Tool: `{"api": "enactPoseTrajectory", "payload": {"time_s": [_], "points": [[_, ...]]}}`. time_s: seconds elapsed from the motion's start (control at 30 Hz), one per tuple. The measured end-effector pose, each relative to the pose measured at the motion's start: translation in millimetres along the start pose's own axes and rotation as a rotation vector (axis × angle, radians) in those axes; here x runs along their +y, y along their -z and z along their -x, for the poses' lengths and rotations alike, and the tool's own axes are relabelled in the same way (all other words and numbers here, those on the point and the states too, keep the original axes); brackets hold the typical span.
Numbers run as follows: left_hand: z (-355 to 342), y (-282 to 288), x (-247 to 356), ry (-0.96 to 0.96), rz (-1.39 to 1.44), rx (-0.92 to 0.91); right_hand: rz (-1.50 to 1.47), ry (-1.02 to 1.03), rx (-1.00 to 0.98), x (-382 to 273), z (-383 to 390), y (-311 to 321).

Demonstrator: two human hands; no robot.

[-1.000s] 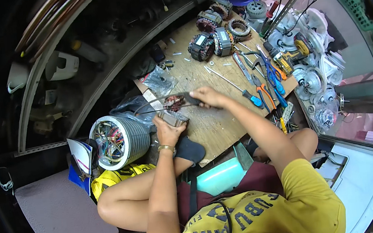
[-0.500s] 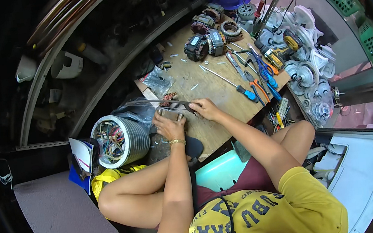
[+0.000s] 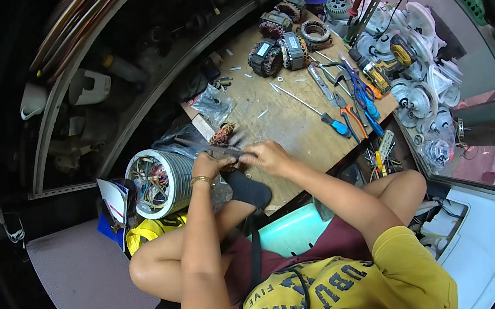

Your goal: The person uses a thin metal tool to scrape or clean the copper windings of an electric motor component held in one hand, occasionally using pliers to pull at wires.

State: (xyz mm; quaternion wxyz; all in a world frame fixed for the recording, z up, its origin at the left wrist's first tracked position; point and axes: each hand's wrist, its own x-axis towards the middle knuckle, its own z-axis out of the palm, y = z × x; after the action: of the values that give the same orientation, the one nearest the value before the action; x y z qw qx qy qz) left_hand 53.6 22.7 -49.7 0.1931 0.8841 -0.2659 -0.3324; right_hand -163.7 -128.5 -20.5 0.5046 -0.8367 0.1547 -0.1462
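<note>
My right hand [image 3: 269, 157] is closed around the end of a long, thin, dark tool, a hacksaw [image 3: 225, 150] by its bowed frame half a second ago. It points left across the near left corner of the wooden board [image 3: 287, 162]. My left hand [image 3: 207, 164], with a gold bracelet at the wrist, is curled close beside the saw, its thumb and fingertips toward it. What those fingers hold is hidden. Just beyond the hands lies a small reddish wire-wound coil [image 3: 222, 134], partly blurred. My dark-covered foot [image 3: 251, 189] rests on the board's near edge.
Left of my hands stands a white ribbed bucket [image 3: 179, 180] of coloured wires. Wound motor stators [image 3: 265, 58] sit at the far end. A screwdriver [image 3: 334, 125], pliers [image 3: 349, 116] and a drill [image 3: 385, 70] lie right, beside piled white motor parts [image 3: 416, 97].
My left hand has lifted off a brownish block and shifted left, its fingers now curled by the saw. The saw has tilted and dropped slightly. The whole view has shifted a little.
</note>
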Motion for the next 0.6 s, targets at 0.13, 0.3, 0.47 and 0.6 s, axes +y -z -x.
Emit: {"api": "enactPoseTrajectory", "payload": {"time_s": [0.13, 0.3, 0.47, 0.6], "points": [[-16.8, 14.8, -3.5, -0.030, 0.007, -0.287, 0.114, -0.031, -0.002, -23.7, 43.3, 35.0], [-24.8, 14.2, -40.4, -0.070, -0.092, -0.229, 0.076, -0.078, -0.045, -41.9, 60.5, 64.8], [-16.4, 2.4, 17.8, -0.062, -0.237, 0.024, 0.144, -0.074, -0.095, 0.1, 0.8, -9.6], [-22.1, 28.1, 7.0, -0.043, -0.150, -0.262, 0.013, -0.022, -0.032, 7.5, -44.1, -24.8]]}}
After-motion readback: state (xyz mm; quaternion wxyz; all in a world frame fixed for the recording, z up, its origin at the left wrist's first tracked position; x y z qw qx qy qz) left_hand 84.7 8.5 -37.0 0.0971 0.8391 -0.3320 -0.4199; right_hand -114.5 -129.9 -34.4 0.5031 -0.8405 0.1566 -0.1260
